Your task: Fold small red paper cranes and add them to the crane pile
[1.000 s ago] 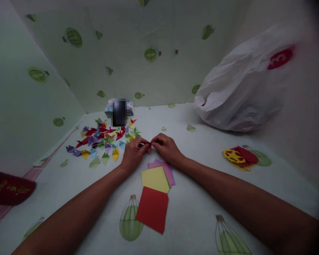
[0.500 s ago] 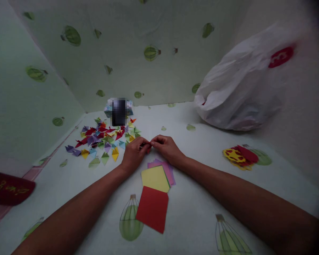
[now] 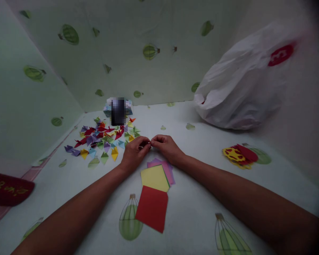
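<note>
My left hand point(image 3: 134, 153) and my right hand point(image 3: 167, 147) meet fingertip to fingertip over the pale balloon-print cloth point(image 3: 196, 198). Both pinch a small folded red paper piece point(image 3: 148, 144), almost hidden between the fingers. Just below the hands lies a stack of paper squares, yellow point(image 3: 154, 177) on top of pink and purple point(image 3: 170, 170). A red paper square point(image 3: 152, 208) lies nearer to me. To the left of my left hand spreads a pile of several small folded paper pieces point(image 3: 103, 140) in many colours.
A white plastic bag point(image 3: 241, 88) with a red mark leans at the back right. A red and yellow patterned item point(image 3: 239, 154) lies on the right. A small box point(image 3: 118, 110) stands behind the pile. A dark red object point(image 3: 7, 188) sits at the left edge.
The red piece showed between my fingertips a second ago; now my fingers have closed over it and it is almost hidden. The hands have barely shifted.
</note>
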Motion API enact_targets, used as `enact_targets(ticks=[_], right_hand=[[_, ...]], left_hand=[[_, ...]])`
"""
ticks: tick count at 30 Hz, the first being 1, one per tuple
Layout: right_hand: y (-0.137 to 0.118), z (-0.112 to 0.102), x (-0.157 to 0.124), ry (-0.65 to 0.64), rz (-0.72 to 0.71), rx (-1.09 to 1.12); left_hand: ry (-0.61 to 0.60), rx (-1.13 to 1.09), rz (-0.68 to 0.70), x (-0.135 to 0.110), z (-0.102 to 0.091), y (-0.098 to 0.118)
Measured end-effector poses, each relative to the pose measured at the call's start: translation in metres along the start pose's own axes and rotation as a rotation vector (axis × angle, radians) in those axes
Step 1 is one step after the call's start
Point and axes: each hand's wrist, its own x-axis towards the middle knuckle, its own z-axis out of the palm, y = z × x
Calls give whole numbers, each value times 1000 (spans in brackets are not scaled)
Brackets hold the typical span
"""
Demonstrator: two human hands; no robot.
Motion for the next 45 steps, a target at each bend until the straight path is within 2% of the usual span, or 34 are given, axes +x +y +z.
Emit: enact_targets(ticks=[25, 45], right_hand=[[2, 1, 2, -22, -31, -126], [1, -1, 1, 6, -74, -136]], left_hand=[[-29, -5, -50, 1, -2, 6], [28, -34, -124, 2, -1, 3]])
